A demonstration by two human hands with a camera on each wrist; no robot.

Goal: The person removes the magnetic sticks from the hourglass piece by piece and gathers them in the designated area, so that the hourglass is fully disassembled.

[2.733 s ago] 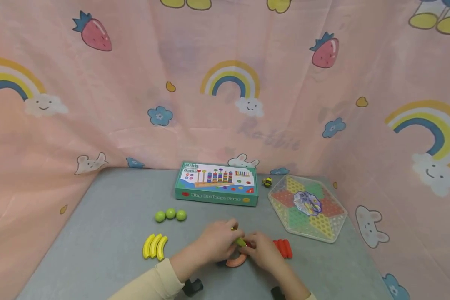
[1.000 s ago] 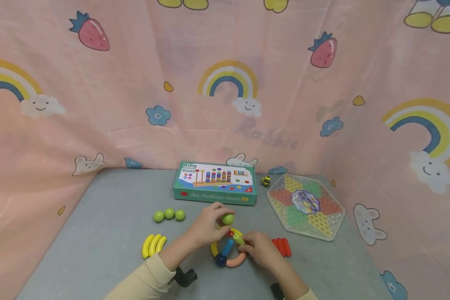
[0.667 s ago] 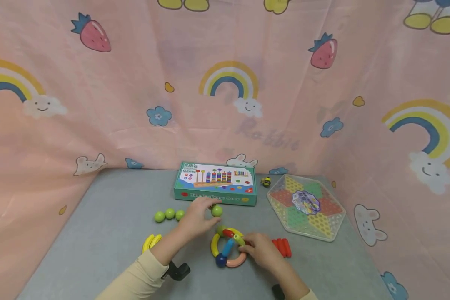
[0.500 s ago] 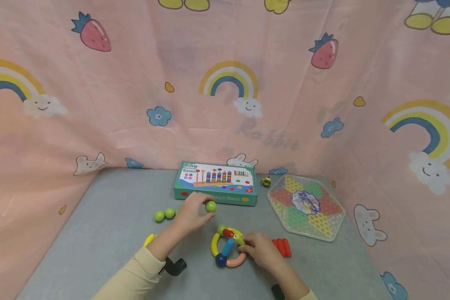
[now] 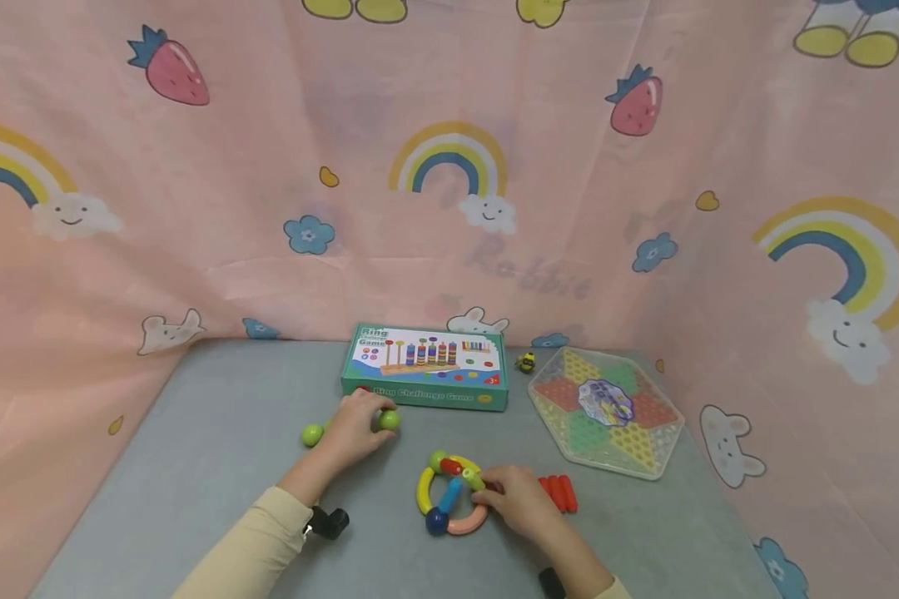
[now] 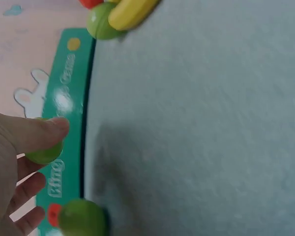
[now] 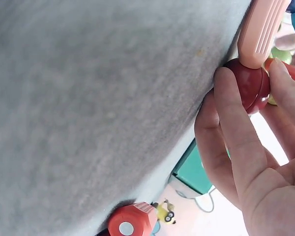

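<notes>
My left hand (image 5: 354, 428) pinches a green ball (image 5: 390, 419) between thumb and fingers, just in front of the green box. In the left wrist view the thumb lies across that ball. My right hand (image 5: 520, 502) holds a dark red ball (image 7: 248, 86) at the right side of a ring of toy pieces. Joined in that ring are a yellow curved piece (image 5: 424, 491), a pink curved piece (image 5: 468, 522), a dark blue ball (image 5: 437, 522), a blue rod (image 5: 450, 495), a red rod (image 5: 452, 467) and a light green rod (image 5: 472, 479).
Loose green balls (image 5: 312, 435) lie beside my left hand, partly hidden by it. Red rods (image 5: 562, 493) lie right of my right hand. Behind are a Ring Challenge Game box (image 5: 424, 374), a small bee-like figure (image 5: 526, 363) and a hexagonal game board (image 5: 607, 416).
My left hand has drawn away from the ring, carrying the green ball leftward to near the loose balls. Its arm now covers the yellow curved pieces. My right hand stays at the ring.
</notes>
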